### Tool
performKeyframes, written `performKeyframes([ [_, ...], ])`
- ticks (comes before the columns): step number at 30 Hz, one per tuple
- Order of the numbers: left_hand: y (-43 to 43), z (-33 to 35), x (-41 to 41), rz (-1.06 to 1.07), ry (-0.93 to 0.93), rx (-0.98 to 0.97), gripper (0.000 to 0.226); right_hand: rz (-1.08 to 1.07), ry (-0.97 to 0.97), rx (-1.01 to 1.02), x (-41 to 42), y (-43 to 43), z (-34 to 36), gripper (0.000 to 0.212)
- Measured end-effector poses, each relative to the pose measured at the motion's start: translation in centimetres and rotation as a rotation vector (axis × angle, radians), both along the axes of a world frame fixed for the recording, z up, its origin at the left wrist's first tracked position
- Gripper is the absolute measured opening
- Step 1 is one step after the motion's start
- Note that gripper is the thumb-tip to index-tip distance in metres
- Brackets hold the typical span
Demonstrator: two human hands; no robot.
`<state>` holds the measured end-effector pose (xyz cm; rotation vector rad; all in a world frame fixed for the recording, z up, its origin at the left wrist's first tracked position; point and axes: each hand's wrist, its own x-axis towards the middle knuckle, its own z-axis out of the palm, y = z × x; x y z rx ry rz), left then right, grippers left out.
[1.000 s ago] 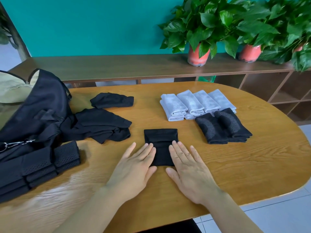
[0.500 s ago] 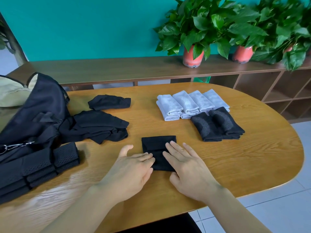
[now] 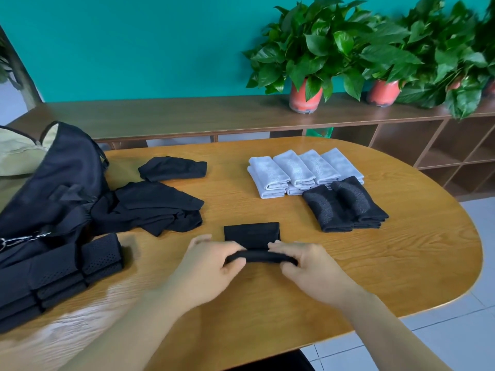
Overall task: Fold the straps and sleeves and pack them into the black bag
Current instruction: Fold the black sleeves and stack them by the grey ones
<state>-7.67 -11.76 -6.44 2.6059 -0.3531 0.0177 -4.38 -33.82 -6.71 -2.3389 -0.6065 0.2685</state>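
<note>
A black sleeve (image 3: 251, 232) lies folded in the middle of the wooden table (image 3: 401, 263). My left hand (image 3: 211, 266) pinches its near edge at the left end, and my right hand (image 3: 310, 266) pinches the right end; that edge is lifted and rolled toward the far side. The black bag (image 3: 53, 183) sits at the table's left side, slumped open. Folded black mesh straps (image 3: 67, 269) are stacked in front of it. Loose black sleeves (image 3: 155, 204) lie beside the bag, with one more (image 3: 174, 168) behind them.
Several folded grey sleeves (image 3: 294, 170) sit in a row at the far right, with two folded black sleeves (image 3: 345, 207) in front of them. A low wooden shelf (image 3: 187, 116) with potted plants (image 3: 308, 49) runs behind the table.
Both hands were lying flat on the black sleeve. Now they have curled round its near edge and lifted it into a roll.
</note>
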Motion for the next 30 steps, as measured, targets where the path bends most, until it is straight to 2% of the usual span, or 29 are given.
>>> performKeyframes([
  [1,0.1,0.6,0.5,0.05,0.071,-0.124,0.017,-0.07,0.111,0.105,0.4,0.0,0.5,0.031],
  [3,0.4,1.1,1.7,0.19,0.144,-0.319,0.035,-0.216,0.184,0.231,1.8,0.5,0.9,0.015],
  [6,0.3,1.3,3.5,0.363,0.183,-0.415,0.041,-0.379,0.13,0.257,3.6,1.8,0.7,0.044],
  [8,0.2,0.7,4.4,0.43,0.199,-0.452,0.038,-0.446,0.107,0.23,4.3,2.6,0.2,0.046],
  [10,0.0,-0.2,5.0,0.472,0.192,-0.419,0.033,-0.509,0.078,0.157,4.8,3.2,-0.7,0.043],
  [14,-0.6,-0.8,5.4,0.533,0.095,-0.301,0.023,-0.571,0.012,0.008,4.9,4.0,-1.3,0.022],
  [18,-1.1,-1.3,5.0,0.567,-0.007,-0.195,0.024,-0.616,-0.089,-0.083,4.6,4.3,-1.9,0.021],
  [22,-1.3,-2.0,4.8,0.523,-0.145,-0.039,0.009,-0.608,-0.216,-0.089,4.0,4.6,-2.2,0.022],
  [24,-1.3,-2.0,4.7,0.513,-0.148,-0.027,0.005,-0.59,-0.283,-0.132,3.9,4.6,-2.2,0.015],
  [26,-1.0,-2.0,4.7,0.494,-0.117,-0.039,0.011,-0.577,-0.286,-0.161,4.0,4.4,-2.2,0.018],
  [30,0.1,-1.4,4.1,0.412,0.003,-0.19,0.025,-0.572,-0.164,-0.012,4.1,3.7,-1.6,0.027],
])
